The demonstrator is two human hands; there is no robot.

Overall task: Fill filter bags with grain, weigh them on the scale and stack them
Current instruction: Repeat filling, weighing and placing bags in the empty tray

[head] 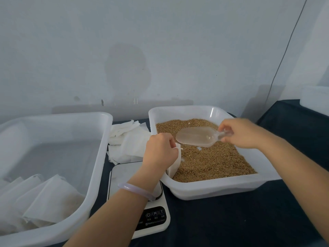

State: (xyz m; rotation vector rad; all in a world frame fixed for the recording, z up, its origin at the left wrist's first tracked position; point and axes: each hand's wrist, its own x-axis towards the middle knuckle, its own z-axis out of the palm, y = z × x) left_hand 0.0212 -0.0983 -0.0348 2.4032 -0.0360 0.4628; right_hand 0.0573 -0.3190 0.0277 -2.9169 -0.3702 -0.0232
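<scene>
Two hands at the grain tray (213, 188), scoop and bag side by side.
The big white tub (99, 157) on the left holds filled bags (44, 198). The scale (124, 173) sits between tub and tray. The right hand (243, 133) pinches the clear scoop (195, 136) by its handle over the grain (213, 161). The left hand (160, 154), fingers curled, grips a filter bag (175, 164) inside the tray's left wall.

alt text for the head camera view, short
A person's right hand holds a clear scoop over a white tray of grain, while the left hand pinches a white filter bag at the tray's left edge. A scale sits between this tray and a tub holding more bags; spare bags lie behind it.
</scene>
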